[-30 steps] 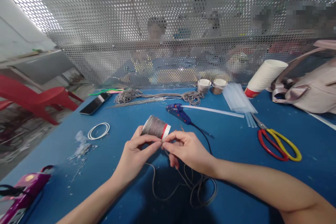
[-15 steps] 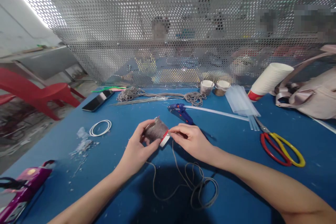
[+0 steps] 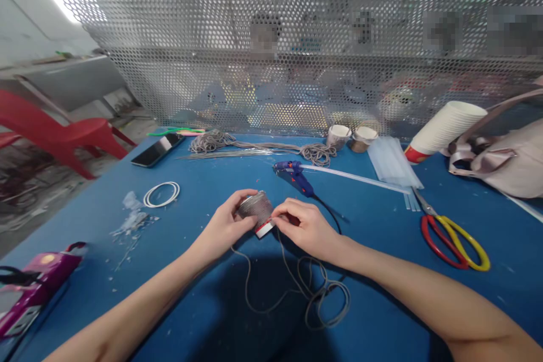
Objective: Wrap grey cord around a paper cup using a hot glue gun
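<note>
My left hand (image 3: 224,225) is wrapped round a paper cup (image 3: 258,210) wound with grey cord, its red-and-white rim tilted down toward me. My right hand (image 3: 303,227) pinches the grey cord right at the cup's rim. From there the loose cord (image 3: 316,294) trails down and lies in coils on the blue table (image 3: 127,271) in front of me. A blue glue gun (image 3: 294,175) lies just behind my hands, its black cable running past my right hand.
Red-and-yellow scissors (image 3: 456,236) lie at right, near clear glue sticks (image 3: 392,161), stacked paper cups (image 3: 443,130) and a pink bag (image 3: 507,161). A phone (image 3: 156,150), white ring (image 3: 161,194), cord bundles (image 3: 316,154), two wrapped cups (image 3: 339,137) and a magenta tool (image 3: 36,283) sit around. A perforated metal screen (image 3: 271,39) closes the back.
The cup has turned in my left hand from lying sideways to rim-down and dropped closer to the table. My right hand kept pinching the cord at the rim.
</note>
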A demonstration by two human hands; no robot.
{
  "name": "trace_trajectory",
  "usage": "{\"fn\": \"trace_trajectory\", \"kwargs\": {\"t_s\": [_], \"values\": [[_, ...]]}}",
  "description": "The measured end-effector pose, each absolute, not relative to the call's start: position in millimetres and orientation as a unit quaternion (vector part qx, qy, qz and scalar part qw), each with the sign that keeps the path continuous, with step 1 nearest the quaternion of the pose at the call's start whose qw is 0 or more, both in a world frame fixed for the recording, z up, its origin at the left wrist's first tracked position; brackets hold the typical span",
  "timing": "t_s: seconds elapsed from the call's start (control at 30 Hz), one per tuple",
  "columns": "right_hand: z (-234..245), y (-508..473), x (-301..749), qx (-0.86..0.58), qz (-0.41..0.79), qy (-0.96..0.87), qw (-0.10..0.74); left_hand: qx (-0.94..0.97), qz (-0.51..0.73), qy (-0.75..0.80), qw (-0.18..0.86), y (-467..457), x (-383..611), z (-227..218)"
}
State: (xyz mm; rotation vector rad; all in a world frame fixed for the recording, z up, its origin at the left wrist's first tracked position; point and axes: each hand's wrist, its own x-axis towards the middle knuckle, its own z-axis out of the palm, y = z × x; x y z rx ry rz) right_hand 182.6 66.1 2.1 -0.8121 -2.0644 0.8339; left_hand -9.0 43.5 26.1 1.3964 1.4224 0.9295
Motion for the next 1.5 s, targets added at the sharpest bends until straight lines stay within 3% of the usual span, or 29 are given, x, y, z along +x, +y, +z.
{"fn": "trace_trajectory", "kwargs": {"t_s": [1.5], "values": [[-7,62,177,-0.311,0.26,-0.837,0.367,0.567,0.374,0.596,0.429,39,1,27]]}}
